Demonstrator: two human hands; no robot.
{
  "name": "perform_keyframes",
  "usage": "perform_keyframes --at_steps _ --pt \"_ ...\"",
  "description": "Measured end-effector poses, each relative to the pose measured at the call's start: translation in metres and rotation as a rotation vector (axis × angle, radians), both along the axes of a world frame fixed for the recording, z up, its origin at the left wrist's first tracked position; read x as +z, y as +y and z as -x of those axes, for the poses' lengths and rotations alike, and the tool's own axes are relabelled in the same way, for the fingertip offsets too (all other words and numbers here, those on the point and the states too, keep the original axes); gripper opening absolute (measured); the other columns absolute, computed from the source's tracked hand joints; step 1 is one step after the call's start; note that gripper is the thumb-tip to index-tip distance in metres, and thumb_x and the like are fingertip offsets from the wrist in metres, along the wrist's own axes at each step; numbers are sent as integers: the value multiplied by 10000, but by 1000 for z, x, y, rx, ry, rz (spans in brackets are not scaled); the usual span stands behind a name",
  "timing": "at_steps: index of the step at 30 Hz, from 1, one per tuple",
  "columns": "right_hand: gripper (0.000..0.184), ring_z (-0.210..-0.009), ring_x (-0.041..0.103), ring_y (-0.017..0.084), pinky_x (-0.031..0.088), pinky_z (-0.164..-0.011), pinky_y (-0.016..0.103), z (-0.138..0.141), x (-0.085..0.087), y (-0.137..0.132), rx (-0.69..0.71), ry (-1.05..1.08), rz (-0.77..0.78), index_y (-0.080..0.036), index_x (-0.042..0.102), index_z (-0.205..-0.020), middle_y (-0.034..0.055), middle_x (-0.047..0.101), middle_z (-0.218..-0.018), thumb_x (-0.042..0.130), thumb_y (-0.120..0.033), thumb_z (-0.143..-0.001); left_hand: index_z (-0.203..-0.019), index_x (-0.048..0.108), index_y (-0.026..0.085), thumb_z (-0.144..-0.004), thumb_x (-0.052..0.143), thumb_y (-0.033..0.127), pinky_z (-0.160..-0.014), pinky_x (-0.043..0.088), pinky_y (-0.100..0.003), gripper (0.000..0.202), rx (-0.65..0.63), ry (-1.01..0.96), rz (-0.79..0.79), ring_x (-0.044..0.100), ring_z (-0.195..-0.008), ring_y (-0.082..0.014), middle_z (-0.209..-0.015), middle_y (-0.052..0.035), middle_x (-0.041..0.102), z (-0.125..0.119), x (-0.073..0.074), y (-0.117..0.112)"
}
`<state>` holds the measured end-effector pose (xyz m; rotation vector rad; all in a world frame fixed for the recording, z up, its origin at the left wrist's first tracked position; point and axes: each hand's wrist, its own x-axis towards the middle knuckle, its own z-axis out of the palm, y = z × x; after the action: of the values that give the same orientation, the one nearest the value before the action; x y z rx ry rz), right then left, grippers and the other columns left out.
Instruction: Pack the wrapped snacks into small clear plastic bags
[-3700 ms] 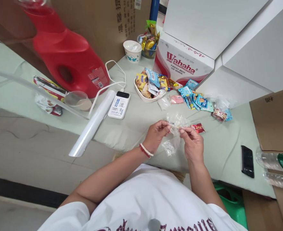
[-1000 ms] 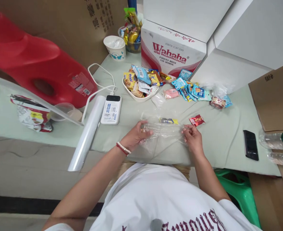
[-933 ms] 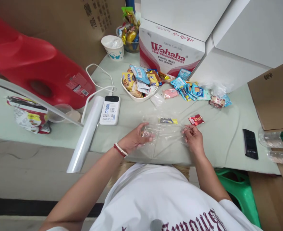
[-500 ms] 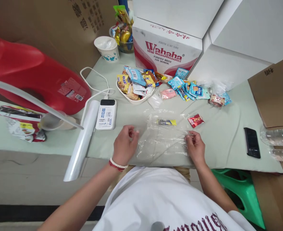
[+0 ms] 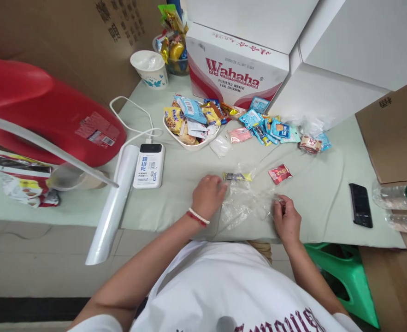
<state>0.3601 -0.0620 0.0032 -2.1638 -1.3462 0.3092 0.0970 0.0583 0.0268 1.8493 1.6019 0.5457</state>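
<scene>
A sheet of clear plastic film (image 5: 245,203) lies crumpled on the pale green table (image 5: 321,198) between my hands. My left hand (image 5: 208,196), with a bead bracelet at the wrist, grips the film's left edge with curled fingers. My right hand (image 5: 285,219) pinches the film's right edge. A small yellow snack packet (image 5: 237,176) lies just beyond the film, close to my left fingers. A red snack packet (image 5: 280,173) rests to its right, apart from both hands.
A white bowl of snacks (image 5: 189,140), loose blue packets (image 5: 270,130), a Wahaha box (image 5: 232,76), a power bank (image 5: 148,165), a film roll (image 5: 111,203), a red jug (image 5: 47,113), a black phone (image 5: 360,204) and water bottles (image 5: 398,198) surround the work spot.
The film, stretched flat between my hands a second ago, is now bunched up. My left hand moved right toward the yellow packet and took the film's edge again. My right hand barely shifted.
</scene>
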Motion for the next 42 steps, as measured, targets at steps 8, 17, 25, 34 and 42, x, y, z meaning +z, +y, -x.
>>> perform_keyframes --at_steps 8,17,25,34,42 --pt "398 -659 612 195 493 -695 322 12 2 4 -10 203 -53 -212 646 -1193 11 692 -790 537 -515 -960 -726 599 220 -909 617 273 -932 492 -459 191 -157 -227 -96 592 -955 -272 -891 -85 632 -41 -1 -9" --pt "433 -622 598 145 474 -533 262 -4 83 6 -180 429 -332 -249 594 -1243 29 698 -938 711 -478 -895 -917 602 227 -901 614 333 -796 526 -334 108 12 -561 -20 590 -912 -205 -986 -53 606 -23 29 -18" --pt "269 -843 728 219 577 -743 321 68 133 34 569 -173 -39 -253 701 -1206 90 754 -1044 527 -211 -1007 -1044 643 234 -846 627 749 -840 578 -367 552 -195 -1244 689 623 -1054 -237 -1116 -81 645 -28 63 -35" --pt "478 -903 758 222 597 -719 318 139 97 52 917 -468 569 -173 496 -1485 181 649 -1337 385 -118 -1023 -858 600 174 -576 901 498 -692 465 -265 525 315 -881 628 572 -787 -142 -825 10 611 3 33 -27" --pt "508 -854 772 254 617 -662 359 150 81 41 961 -546 590 -157 480 -1496 232 547 -1498 384 -111 -999 -902 680 175 -540 896 352 -680 464 -291 457 155 -504 503 610 -729 -172 -763 5 659 5 12 1"
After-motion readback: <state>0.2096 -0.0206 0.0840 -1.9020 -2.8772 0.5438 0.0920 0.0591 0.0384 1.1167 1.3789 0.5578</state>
